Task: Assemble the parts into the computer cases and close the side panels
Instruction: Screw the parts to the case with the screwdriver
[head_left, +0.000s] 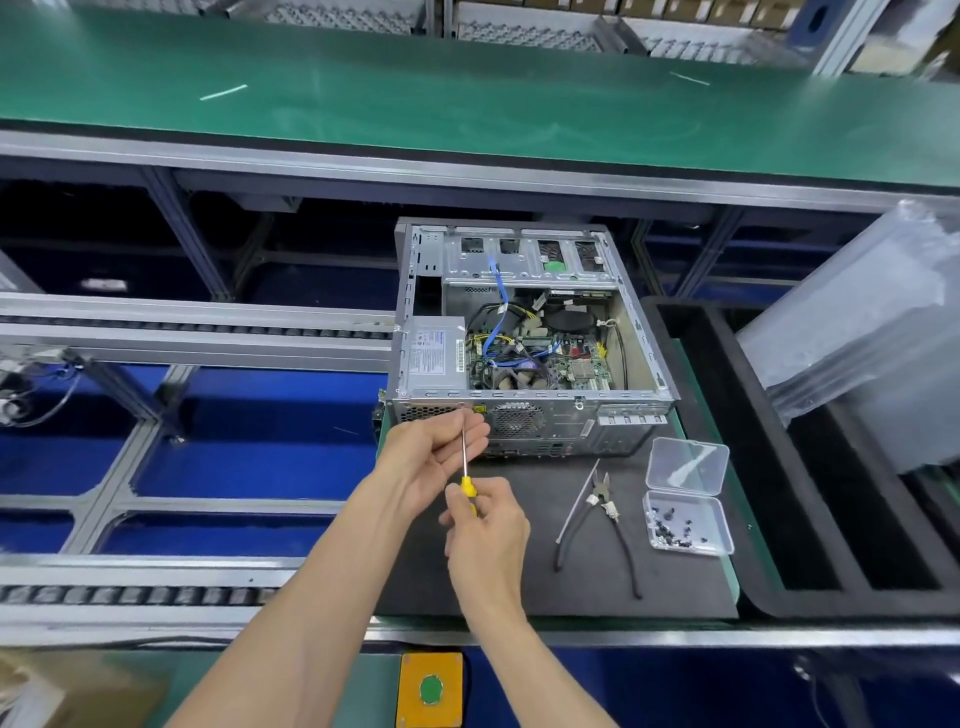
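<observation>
An open computer case (524, 421) lies on its side on a dark mat (571, 571), its side panel off. Inside I see the power supply (434, 353), motherboard and cables. My right hand (485, 525) grips the yellow handle of a screwdriver (465, 462). Its shaft points up to the rear panel of the case, near the power supply. My left hand (428, 452) holds the shaft near its tip with its fingers, palm up. The tip itself is hidden behind my fingers.
Pliers (602, 512) lie on the mat right of my hands. A clear plastic box (685, 501) of several dark screws stands open beside them. Black foam trays (779, 467) and clear plastic bags (872, 332) sit at the right. A conveyor frame runs on the left.
</observation>
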